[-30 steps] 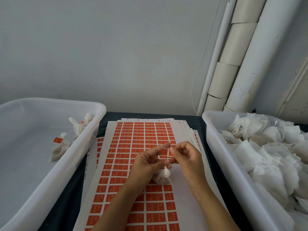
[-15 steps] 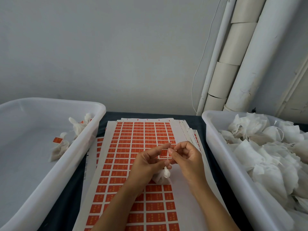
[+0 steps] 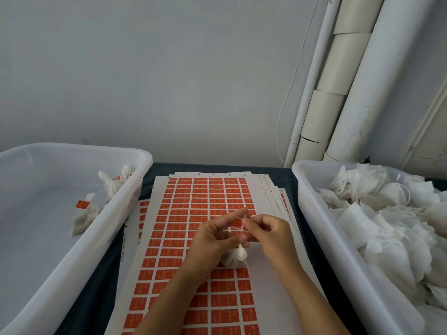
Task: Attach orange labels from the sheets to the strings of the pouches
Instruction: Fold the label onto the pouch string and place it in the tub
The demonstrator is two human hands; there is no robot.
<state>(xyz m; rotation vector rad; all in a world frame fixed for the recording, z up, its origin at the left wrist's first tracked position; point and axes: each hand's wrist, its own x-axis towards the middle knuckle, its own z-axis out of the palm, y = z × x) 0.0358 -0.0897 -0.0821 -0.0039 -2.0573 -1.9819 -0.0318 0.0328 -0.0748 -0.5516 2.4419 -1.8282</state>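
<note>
A stack of label sheets [image 3: 193,213] printed with orange labels lies on the dark table between two bins. Over it, my left hand [image 3: 212,240] and my right hand [image 3: 268,234] meet fingertip to fingertip. Between them they pinch an orange label [image 3: 238,223] and the thin string of a small white pouch [image 3: 235,258]. The pouch hangs just under my fingers, above the sheet. My left index finger points up and right behind the label. Exactly how the string lies on the label is hidden by my fingers.
A white bin [image 3: 312,189] on the right is heaped with white pouches [image 3: 387,226]. A white bin [image 3: 135,187] on the left holds a few pouches [image 3: 84,216] with orange labels on them. White pipes [image 3: 348,93] run up the wall behind.
My fingers have shifted slightly around the label and string; the right fingertips closed in on the label. The pouch stays hanging in the same place.
</note>
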